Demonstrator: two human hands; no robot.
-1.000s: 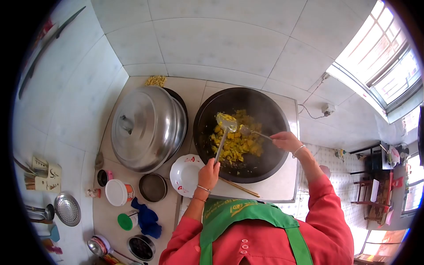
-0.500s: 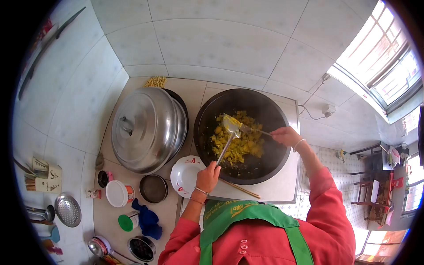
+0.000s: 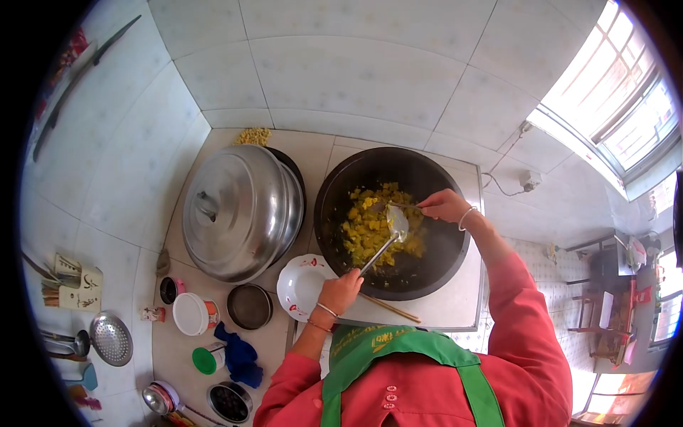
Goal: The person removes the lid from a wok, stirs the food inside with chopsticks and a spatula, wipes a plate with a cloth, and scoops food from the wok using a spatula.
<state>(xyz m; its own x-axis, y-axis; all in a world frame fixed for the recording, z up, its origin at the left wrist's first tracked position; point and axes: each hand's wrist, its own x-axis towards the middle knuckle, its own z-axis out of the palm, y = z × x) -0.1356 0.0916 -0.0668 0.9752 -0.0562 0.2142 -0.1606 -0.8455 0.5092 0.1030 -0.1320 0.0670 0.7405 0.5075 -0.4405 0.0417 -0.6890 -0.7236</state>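
A large dark wok [image 3: 441, 263] holds chopped yellow food [image 3: 364, 231]. My left hand [image 3: 341, 292] is closed round the handle of a metal spatula [image 3: 399, 222], whose blade is over the food near the wok's middle. At the wok's right side my right hand [image 3: 445, 206] grips the handle of a smaller utensil, probably a spoon. Its far end lies close to the spatula blade, over the food; whether the two touch cannot be told. A white plate with red marks [image 3: 299, 285] sits left of my left hand, and chopsticks [image 3: 390, 307] lie in front of the wok.
A big domed metal lid [image 3: 238, 213] covers a second pan at the left. Nearer are a dark round pan [image 3: 250, 307], a white tub [image 3: 191, 314], a green-lidded jar [image 3: 204, 361], a blue cloth [image 3: 240, 356] and a dark-filled bowl [image 3: 229, 403]. A perforated ladle [image 3: 111, 339] hangs on the left wall.
The spatula blade has moved right and toward me, and its face now looks bare. My right hand has moved left and slightly up over the wok, with its utensil.
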